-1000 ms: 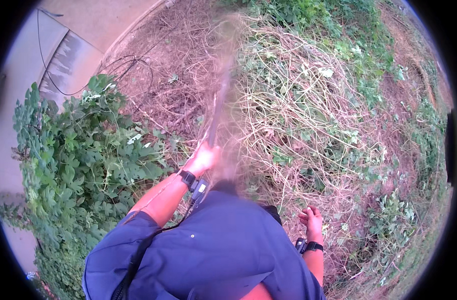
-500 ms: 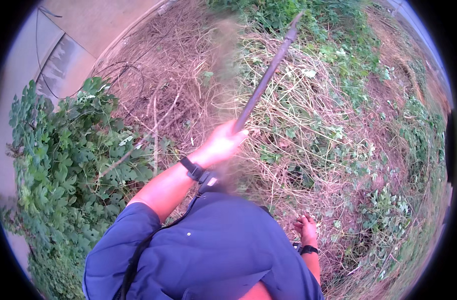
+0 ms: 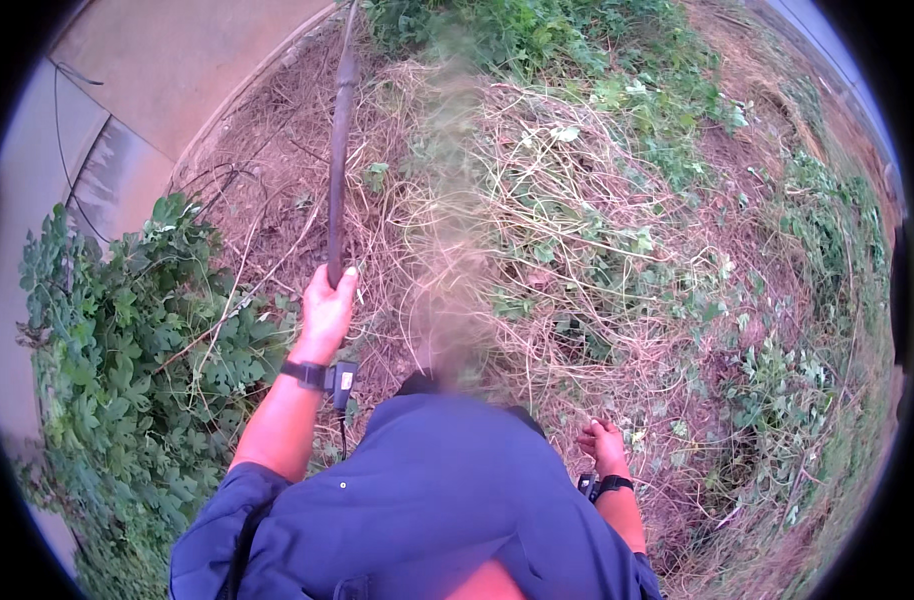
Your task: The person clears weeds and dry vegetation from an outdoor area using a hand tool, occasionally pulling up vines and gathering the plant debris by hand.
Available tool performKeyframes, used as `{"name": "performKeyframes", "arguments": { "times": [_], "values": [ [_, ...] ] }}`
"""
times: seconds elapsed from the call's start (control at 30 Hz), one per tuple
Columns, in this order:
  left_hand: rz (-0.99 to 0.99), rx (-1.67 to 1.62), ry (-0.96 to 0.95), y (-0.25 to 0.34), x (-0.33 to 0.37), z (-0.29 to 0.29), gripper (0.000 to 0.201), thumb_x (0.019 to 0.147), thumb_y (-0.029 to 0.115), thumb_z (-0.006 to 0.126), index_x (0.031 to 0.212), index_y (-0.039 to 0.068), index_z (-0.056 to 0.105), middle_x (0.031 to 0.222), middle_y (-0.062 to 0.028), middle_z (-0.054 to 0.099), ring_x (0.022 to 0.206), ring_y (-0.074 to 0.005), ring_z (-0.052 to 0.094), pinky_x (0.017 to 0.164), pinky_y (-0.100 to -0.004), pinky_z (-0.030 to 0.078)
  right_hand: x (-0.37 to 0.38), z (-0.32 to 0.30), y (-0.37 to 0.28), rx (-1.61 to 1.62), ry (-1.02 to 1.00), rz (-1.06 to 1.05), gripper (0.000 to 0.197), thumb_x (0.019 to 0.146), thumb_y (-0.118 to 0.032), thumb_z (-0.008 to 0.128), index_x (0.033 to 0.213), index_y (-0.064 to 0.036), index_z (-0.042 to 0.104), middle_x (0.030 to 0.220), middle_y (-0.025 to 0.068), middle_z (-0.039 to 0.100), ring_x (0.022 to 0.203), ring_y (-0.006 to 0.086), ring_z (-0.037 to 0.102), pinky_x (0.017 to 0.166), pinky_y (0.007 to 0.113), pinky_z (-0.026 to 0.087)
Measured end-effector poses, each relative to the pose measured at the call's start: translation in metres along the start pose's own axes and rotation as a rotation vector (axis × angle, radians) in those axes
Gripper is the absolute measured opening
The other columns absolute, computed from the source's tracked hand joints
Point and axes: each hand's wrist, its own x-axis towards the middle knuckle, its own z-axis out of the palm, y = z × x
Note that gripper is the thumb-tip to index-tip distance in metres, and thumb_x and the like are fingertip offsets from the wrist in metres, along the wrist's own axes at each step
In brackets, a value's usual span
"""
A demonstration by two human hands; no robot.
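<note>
My left hand (image 3: 325, 318) is closed round the lower end of a long dark pole (image 3: 339, 160). The pole points away from me, nearly upright in the picture, and thickens into a collar near its far end. A narrower tip runs on to the upper rim of the view. Low on the right, my right hand (image 3: 604, 446) hangs beside my body, its fingers loosely curled in, with nothing visible in them. Below it lies ground with dry stems and scattered leaves.
Cut, tangled vines (image 3: 567, 200) cover the ground ahead. Leafy green plants (image 3: 137, 350) grow thickly on the left, near a concrete surface (image 3: 177, 60) with a thin black cable (image 3: 62, 140). More greenery (image 3: 547, 40) stands at the far side. A blurred vertical streak crosses the middle.
My left hand has swung leftward with the pole, which has turned from slanting right to nearly upright. My right hand has shifted slightly up and left, its fingers still curled.
</note>
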Motion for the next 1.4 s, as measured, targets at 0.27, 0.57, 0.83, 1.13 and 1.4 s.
{"name": "performKeyframes", "arguments": {
  "times": [0.27, 0.57, 0.83, 1.13, 1.4],
  "values": [
    [-0.235, 0.041, 0.026, -0.067, -0.045, -0.015, 0.024, 0.089, 0.027, 0.061, 0.080, 0.005, 0.053, 0.061, 0.0011, 0.048, 0.048, -0.0092, 0.042, 0.043, -0.0284, 0.036, -0.016, -0.042, 0.016, 0.043, 0.009, -0.020, 0.034, 0.092, -0.018, 0.052, 0.123, -0.0040, 0.047, 0.096, 0.0104, 0.060, 0.072, 0.0223, 0.065, 0.062, 0.034, 0.056],
    [-0.647, -0.031, 0.023, -0.085, -0.100, -0.015, 0.021, 0.090, 0.026, 0.059, 0.086, 0.008, 0.048, 0.056, 0.0027, 0.039, 0.039, -0.0099, 0.036, 0.034, -0.0268, 0.029, -0.013, -0.083, 0.046, 0.070, 0.039, -0.011, 0.034, 0.091, -0.020, 0.053, 0.122, -0.0059, 0.049, 0.092, 0.0077, 0.063, 0.073, 0.0218, 0.066, 0.062, 0.034, 0.054],
    [-0.665, 0.021, 0.001, -0.076, -0.097, -0.013, 0.020, 0.092, 0.026, 0.056, 0.087, 0.009, 0.047, 0.057, 0.0020, 0.041, 0.040, -0.0107, 0.038, 0.033, -0.0275, 0.029, -0.028, -0.127, 0.077, 0.131, 0.112, 0.016, 0.039, 0.093, -0.024, 0.054, 0.126, -0.0039, 0.046, 0.102, 0.0110, 0.063, 0.079, 0.0235, 0.066, 0.069, 0.035, 0.054],
    [-0.628, 0.099, -0.053, -0.062, -0.052, 0.007, 0.025, 0.091, 0.030, 0.058, 0.080, 0.013, 0.042, 0.056, 0.0016, 0.038, 0.040, -0.0119, 0.036, 0.035, -0.0275, 0.031, -0.073, -0.115, 0.114, 0.310, 0.198, 0.131, 0.040, 0.092, -0.022, 0.053, 0.127, -0.0031, 0.046, 0.106, 0.0111, 0.062, 0.082, 0.0213, 0.066, 0.071, 0.033, 0.054],
    [-0.631, 0.182, -0.235, -0.054, -0.054, 0.097, 0.027, 0.091, 0.030, 0.058, 0.082, 0.010, 0.041, 0.057, 0.0009, 0.037, 0.042, -0.0124, 0.038, 0.036, -0.0287, 0.032, -0.098, -0.119, 0.119, 0.341, 0.291, 0.104, 0.043, 0.090, -0.021, 0.055, 0.127, -0.0009, 0.047, 0.107, 0.0138, 0.063, 0.081, 0.0231, 0.067, 0.069, 0.031, 0.054]
  ]
}}
